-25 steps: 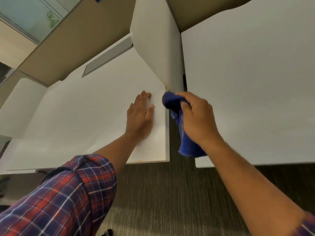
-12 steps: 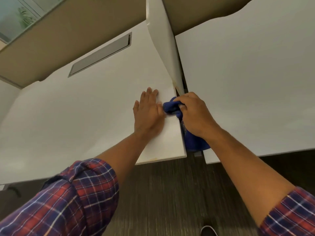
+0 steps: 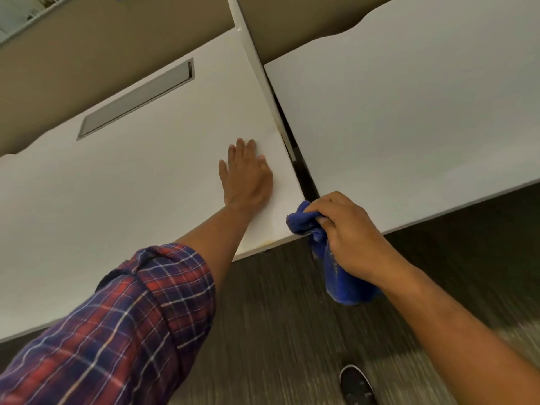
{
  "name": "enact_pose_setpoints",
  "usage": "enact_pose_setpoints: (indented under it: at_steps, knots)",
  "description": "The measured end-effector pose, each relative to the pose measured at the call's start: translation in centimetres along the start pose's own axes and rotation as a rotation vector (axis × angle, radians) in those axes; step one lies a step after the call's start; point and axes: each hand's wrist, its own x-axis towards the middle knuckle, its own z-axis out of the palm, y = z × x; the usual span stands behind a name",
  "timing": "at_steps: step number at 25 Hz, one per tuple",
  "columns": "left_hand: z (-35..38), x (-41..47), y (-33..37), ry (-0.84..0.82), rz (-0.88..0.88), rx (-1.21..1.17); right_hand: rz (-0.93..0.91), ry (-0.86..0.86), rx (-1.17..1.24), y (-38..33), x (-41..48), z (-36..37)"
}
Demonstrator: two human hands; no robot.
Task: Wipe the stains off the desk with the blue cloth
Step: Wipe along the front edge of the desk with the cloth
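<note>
Since the earlier frames, the blue cloth (image 3: 304, 220) has slid back along the right edge of the desk (image 3: 131, 200), from near the divider down to the front right corner, and the right hand (image 3: 347, 229) has come with it. The bunched upper part of the cloth now presses against that corner, just beside the dark gap between this desk and the neighbouring desk (image 3: 409, 112). The rest of the cloth hangs down below the hand, over the floor (image 3: 277, 317).

The right hand's grip is curled tight around the cloth, fingers (image 3: 324, 221) folded over the bunched part and the thumb side facing the corner. A faint yellowish stain (image 3: 267, 243) shows on the front edge of the desk, a little left of the cloth.

The left hand (image 3: 247, 178) lies flat on the desk, palm down, its grip spread with nothing in it, near the right edge and apart from the cloth. Its forearm runs back to a rolled plaid sleeve (image 3: 131, 317).

A thin white divider (image 3: 257, 62) stands upright between the two desks, farther back. A grey rectangular slot (image 3: 137, 103) is set into the desk top toward its back. A dark shoe (image 3: 358, 385) shows on the floor at the bottom.
</note>
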Motion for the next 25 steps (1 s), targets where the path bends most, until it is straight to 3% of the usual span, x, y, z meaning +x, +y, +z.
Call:
enact_pose_setpoints:
  at_steps: [3, 6, 10, 13, 16, 19, 25]
  knots:
    - [-0.6, -0.3, 0.3, -0.066, 0.003, -0.037, 0.069, 0.094, 0.173, 0.4, -3.4, 0.7]
    - [-2.5, 0.4, 0.0, -0.192, 0.027, -0.052, 0.225, 0.308, 0.576, 0.2, -5.9, 1.8]
    - [-5.6, -1.1, -3.6, -0.318, 0.382, 0.049, 0.418, 0.501, 1.127, 0.1, -8.2, 3.6]
    - [-6.9, -3.6, -7.7, -0.315, 0.573, 0.128, 0.506, 0.614, 1.36, 0.5, -9.7, 6.0]
    - [-7.1, -4.5, -11.7, -0.32, 0.624, 0.152, 0.575, 0.671, 1.475, 0.3, -10.8, 8.4]
    - [-6.3, -4.6, -13.4, -0.314, 0.649, 0.204, 0.564, 0.612, 1.555, -0.6, -11.4, 10.4]
    - [-5.4, -4.4, -13.9, -0.267, 0.656, 0.172, 0.416, 0.958, 1.159, -2.5, -9.6, 12.5]
